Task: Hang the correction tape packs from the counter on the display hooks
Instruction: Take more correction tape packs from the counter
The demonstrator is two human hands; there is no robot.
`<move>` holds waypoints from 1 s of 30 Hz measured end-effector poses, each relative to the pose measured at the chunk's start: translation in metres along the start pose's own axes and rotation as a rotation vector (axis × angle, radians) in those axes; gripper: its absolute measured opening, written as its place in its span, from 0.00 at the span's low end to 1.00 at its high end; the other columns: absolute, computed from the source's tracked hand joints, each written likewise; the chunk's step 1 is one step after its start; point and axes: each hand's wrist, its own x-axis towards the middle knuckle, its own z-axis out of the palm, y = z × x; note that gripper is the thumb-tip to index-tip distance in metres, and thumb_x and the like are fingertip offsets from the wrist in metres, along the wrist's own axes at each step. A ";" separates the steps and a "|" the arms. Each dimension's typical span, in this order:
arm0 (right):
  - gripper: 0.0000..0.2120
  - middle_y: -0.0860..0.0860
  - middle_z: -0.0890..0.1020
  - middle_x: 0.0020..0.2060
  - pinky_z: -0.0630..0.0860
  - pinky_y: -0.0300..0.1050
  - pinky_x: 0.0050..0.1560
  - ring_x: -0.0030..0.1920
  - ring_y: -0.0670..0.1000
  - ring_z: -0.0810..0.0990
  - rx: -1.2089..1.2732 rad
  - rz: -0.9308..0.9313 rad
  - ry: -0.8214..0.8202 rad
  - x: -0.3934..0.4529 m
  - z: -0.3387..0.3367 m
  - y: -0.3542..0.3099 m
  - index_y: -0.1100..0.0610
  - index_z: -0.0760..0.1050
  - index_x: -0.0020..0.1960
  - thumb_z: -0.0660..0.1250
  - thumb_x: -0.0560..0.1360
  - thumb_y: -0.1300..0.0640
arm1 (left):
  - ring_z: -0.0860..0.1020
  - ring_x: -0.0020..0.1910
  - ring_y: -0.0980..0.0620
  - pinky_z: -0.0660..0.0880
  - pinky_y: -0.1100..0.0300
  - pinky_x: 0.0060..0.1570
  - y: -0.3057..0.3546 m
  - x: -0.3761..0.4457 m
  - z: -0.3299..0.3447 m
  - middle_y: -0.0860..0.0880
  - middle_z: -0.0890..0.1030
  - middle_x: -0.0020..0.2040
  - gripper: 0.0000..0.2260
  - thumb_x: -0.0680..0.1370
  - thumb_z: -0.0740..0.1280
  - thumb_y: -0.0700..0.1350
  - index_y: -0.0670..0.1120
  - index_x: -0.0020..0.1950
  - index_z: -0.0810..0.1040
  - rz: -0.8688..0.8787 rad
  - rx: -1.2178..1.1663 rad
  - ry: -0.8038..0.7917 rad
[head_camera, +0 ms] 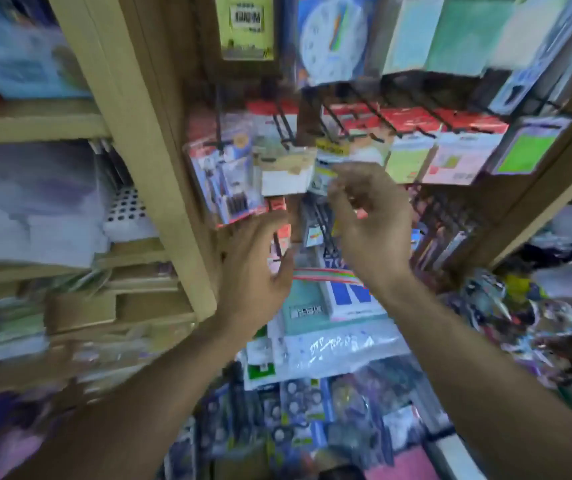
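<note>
- Sadly, blur kept us from reading any label.
- Our right hand (369, 216) pinched a correction tape pack (322, 178) below the display hooks (338, 124).
- Our left hand (255, 268) hung released, lower.

2 bare forearms reach up from the lower edge, no sleeves showing. The left hand (255, 268) and right hand (373, 220) wear no gloves, rings or watch.
</note>
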 end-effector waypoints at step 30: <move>0.22 0.57 0.77 0.58 0.80 0.53 0.54 0.57 0.57 0.79 0.167 2.235 -0.064 -0.421 0.029 0.364 0.56 0.76 0.60 0.76 0.74 0.45 | 0.75 0.70 0.45 0.70 0.59 0.60 -0.134 -0.381 0.160 0.44 0.76 0.73 0.23 0.81 0.70 0.47 0.45 0.75 0.72 -1.642 -0.030 -0.888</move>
